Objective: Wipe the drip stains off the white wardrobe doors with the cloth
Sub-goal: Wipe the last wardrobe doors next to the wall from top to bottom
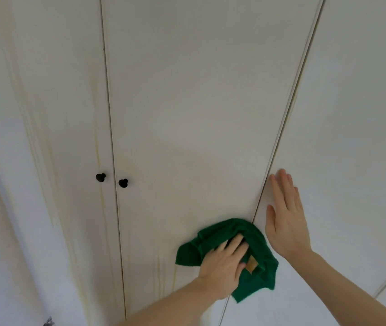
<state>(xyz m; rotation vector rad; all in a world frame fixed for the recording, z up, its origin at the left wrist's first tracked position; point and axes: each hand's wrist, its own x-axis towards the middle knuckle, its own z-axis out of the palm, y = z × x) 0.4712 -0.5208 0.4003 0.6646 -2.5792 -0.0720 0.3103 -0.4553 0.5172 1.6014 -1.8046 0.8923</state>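
you're wiping: your left hand [222,262] is pressing the green cloth [253,234], fingers curled into it, at the middle door's [187,114] right seam; right hand [286,222] is bracing flat, fingers straight. next, be working left toward the yellow drips [163,274].

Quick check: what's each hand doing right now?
Left hand: grips the green cloth, pressing it to the wardrobe door.
Right hand: open, flat on the neighbouring door.

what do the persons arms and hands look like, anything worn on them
Both forearms are bare as far as the frame shows: no sleeves in view. The left hand and the right hand wear no gloves, and no rings, watch or bracelets can be seen on the fingers or wrists. No marks show on either.
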